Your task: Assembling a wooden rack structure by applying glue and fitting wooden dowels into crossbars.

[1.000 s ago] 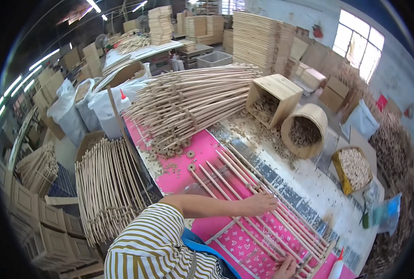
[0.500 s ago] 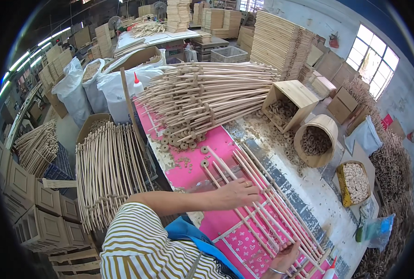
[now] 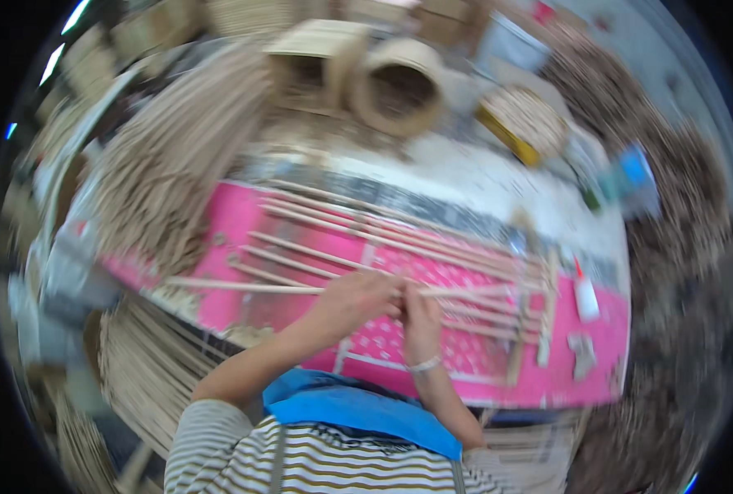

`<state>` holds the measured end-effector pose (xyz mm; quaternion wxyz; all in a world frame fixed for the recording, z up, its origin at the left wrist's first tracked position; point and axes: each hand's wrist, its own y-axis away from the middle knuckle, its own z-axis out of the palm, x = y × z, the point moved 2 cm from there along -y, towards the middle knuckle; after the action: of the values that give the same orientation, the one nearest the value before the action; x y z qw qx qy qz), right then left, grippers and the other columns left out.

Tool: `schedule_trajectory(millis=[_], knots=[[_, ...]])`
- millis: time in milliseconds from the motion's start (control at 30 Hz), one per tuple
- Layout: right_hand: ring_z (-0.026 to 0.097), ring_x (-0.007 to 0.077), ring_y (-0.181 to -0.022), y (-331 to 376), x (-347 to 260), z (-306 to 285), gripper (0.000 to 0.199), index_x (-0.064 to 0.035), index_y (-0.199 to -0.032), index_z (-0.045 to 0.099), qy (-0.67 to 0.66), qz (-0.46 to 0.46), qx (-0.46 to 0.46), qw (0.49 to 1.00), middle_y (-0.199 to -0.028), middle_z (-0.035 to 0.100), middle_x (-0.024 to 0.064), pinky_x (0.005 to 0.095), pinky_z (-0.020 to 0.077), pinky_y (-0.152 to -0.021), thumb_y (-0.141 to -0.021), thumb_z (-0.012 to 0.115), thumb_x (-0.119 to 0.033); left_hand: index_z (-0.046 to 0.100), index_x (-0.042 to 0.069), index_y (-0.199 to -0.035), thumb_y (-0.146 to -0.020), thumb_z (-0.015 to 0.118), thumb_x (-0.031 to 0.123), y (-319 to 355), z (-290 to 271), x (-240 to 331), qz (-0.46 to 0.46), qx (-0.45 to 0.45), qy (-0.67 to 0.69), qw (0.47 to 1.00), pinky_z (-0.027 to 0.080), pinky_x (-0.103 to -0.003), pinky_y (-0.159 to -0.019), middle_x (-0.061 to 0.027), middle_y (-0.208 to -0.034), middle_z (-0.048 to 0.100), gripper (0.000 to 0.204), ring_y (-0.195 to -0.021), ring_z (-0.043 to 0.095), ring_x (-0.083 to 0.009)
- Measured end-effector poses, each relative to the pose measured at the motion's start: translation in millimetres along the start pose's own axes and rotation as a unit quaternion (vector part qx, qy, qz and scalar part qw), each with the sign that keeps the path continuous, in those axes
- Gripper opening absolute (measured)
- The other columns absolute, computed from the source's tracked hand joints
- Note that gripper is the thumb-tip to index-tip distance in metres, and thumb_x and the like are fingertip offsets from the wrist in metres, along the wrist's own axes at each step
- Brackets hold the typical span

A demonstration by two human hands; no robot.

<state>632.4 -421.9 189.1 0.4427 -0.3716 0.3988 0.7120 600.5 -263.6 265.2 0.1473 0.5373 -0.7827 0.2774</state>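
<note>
My left hand (image 3: 354, 300) is closed round a long pale wooden rod (image 3: 243, 286), which lies crosswise in front of me and sticks out far to the left. Close beside it, my right hand (image 3: 422, 325) is closed on the same rod, and the fingers of both hands nearly meet. Behind and to the right, several more wooden rods (image 3: 449, 247) lie roughly side by side over the pink mat (image 3: 226, 214). Their right ends meet short wooden crosspieces (image 3: 545, 329). Motion blur hides whether anything small sits between my fingertips.
A white glue bottle (image 3: 585, 298) with a red tip is at the right, near a crumpled pale item (image 3: 581, 356). Behind stand a square wooden box (image 3: 327, 41), a round wooden tub (image 3: 428, 62) and a yellow-sided container (image 3: 482, 123). Bundled rods (image 3: 169, 140) lie at left.
My view has swung right. My hands, apart before over the rods, are now together in front of me on one rod, which lies crosswise.
</note>
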Motion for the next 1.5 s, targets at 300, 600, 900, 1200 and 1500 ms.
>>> schedule_trajectory(millis=[300,600,900,1200,1500], knots=[[0.067,0.0078,-0.08,12.5,-12.6,-22.3,0.029,-0.0027,-0.127,0.07,-0.052,-0.035,-0.057,0.996,-0.094,0.074,0.0028,0.0238,0.0553,-0.067,-0.1,0.074,-0.013,0.056,0.013,-0.152,-0.099,0.066,0.007,-3.1,11.1,3.6,-0.042,-0.004,0.106,0.993,0.056,-0.042,-0.084,-0.0156,-0.106,0.072,0.055,-0.097,0.071,-0.0312],[0.061,0.0058,-0.076,15.2,-53.9,-103.2,0.027,0.0002,-0.127,0.071,-0.043,-0.087,0.058,0.994,-0.093,0.07,0.0014,0.0224,0.0518,-0.069,-0.102,0.068,-0.01,0.07,0.0,-0.129,-0.096,0.065,-0.002,27.4,-8.3,-14.6,-0.079,-0.053,0.123,0.988,0.049,-0.037,-0.072,-0.0146,-0.088,0.057,0.033,-0.08,0.061,-0.0281],[0.062,0.0051,-0.071,19.0,-53.0,-128.4,0.023,-0.0023,-0.117,0.074,-0.059,-0.103,0.088,0.989,-0.088,0.071,0.0002,0.0211,0.0525,-0.063,-0.097,0.078,-0.014,0.072,-0.001,-0.115,-0.093,0.065,-0.005,29.0,-10.2,-18.2,-0.113,-0.049,0.124,0.985,0.05,-0.033,-0.07,-0.0125,-0.092,0.062,0.023,-0.08,0.064,-0.023],[0.065,0.007,-0.079,49.6,-57.9,-146.5,0.036,-0.0013,-0.131,0.068,-0.058,-0.063,0.079,0.993,-0.097,0.071,0.0017,0.0219,0.0532,-0.067,-0.098,0.076,-0.012,0.073,-0.001,-0.114,-0.088,0.066,-0.012,24.4,3.6,-16.8,-0.105,-0.043,0.136,0.984,0.055,-0.031,-0.078,-0.0124,-0.101,0.065,0.029,-0.089,0.069,-0.0225],[0.067,0.01,-0.074,86.0,-36.4,-189.8,0.033,-0.0001,-0.125,0.068,0.008,0.0,0.189,0.982,-0.091,0.071,0.0048,0.0233,0.0531,-0.06,-0.099,0.075,-0.019,0.075,0.001,-0.111,-0.087,0.069,-0.01,30.6,40.5,-1.5,-0.08,-0.053,0.127,0.987,0.054,-0.034,-0.078,-0.0134,-0.1,0.066,0.026,-0.092,0.067,-0.0266]])
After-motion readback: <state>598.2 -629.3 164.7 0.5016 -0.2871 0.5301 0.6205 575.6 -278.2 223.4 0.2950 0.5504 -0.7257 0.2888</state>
